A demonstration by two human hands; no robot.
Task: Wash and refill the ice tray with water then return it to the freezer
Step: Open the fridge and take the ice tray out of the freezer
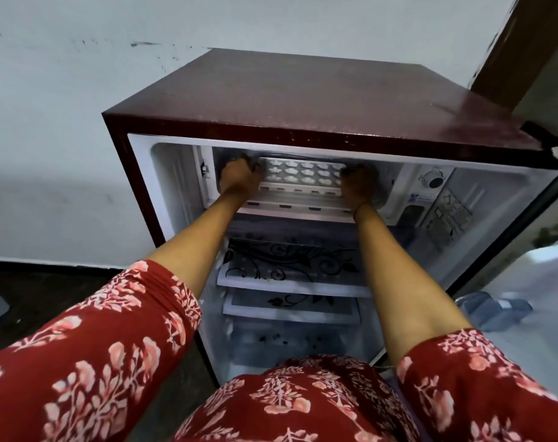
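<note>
White tray (303, 173) is sitting in the freezer (386, 183) of the maroon fridge (303, 100); left hand (238, 178) and right hand (357, 185) are gripping its ends, fingers curled closed.

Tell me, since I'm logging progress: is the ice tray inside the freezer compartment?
Inside: the ice tray sits within the freezer compartment, held at both ends.

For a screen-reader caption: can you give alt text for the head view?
Both hands, left hand and right hand, hold the ends of a white ice tray inside the freezer compartment of an open maroon fridge. Patterned shelves sit below.
</note>
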